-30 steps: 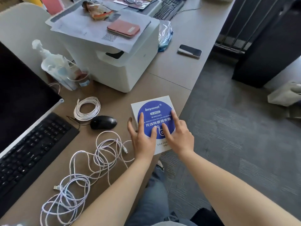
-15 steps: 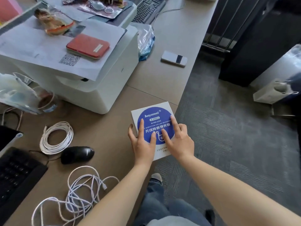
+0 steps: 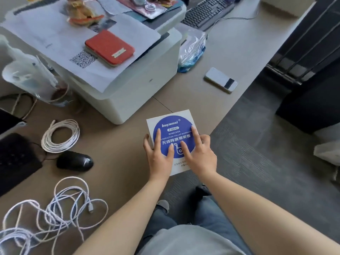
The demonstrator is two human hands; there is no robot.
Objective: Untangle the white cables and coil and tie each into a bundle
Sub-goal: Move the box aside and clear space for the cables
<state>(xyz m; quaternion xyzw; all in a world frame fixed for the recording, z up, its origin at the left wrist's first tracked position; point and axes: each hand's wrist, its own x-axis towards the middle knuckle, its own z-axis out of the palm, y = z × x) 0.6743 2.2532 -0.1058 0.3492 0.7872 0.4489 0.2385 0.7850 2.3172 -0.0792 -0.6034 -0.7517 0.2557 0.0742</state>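
tangled white cables [image 3: 55, 214] lay near-left on desk [image 3: 117, 162], untouched | left hand [image 3: 161, 153], right hand [image 3: 197, 153] flat on microphone box [image 3: 171, 126], grasping nothing | cables likely light, limp, snag-prone; take at plug end

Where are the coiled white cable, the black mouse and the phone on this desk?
coiled white cable [image 3: 48, 142], head view, left side of its ring.
black mouse [image 3: 74, 161], head view, top of its shell.
phone [image 3: 219, 81], head view, middle of its pale face.

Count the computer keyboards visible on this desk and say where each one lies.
2. One black keyboard lies at the left edge, beside the black mouse. A second keyboard lies at the far end, behind the white printer. Both are partly cropped or hidden.
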